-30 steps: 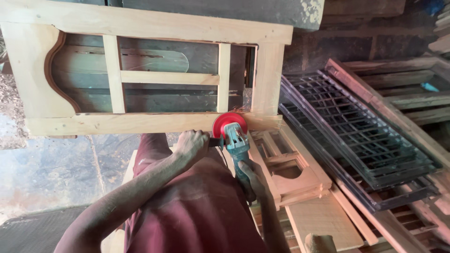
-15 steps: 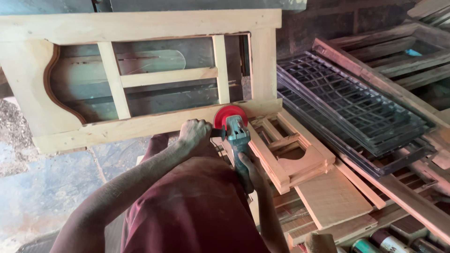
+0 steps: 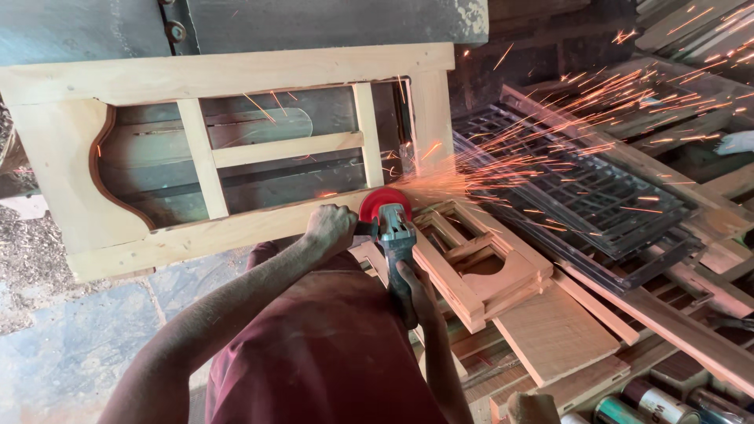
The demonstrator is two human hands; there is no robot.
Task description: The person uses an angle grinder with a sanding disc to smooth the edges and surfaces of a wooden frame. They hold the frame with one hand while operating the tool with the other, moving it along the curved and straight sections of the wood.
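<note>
Wooden frame point(image 3: 236, 228) under grinder point(image 3: 393, 235), both hands' fingers point(image 3: 334, 224) clenched.

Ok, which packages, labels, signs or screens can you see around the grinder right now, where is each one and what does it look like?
Spray cans: bottom right corner, lying side by side among wood offcuts; cylinders with printed label wraps, one with green, one mostly white with a red band, others dark.
Angle grinder: held by both hands at the wooden frame; teal body, red disc guard, a small pale sticker, too blurred to describe.
No signs or screens in view.
</note>
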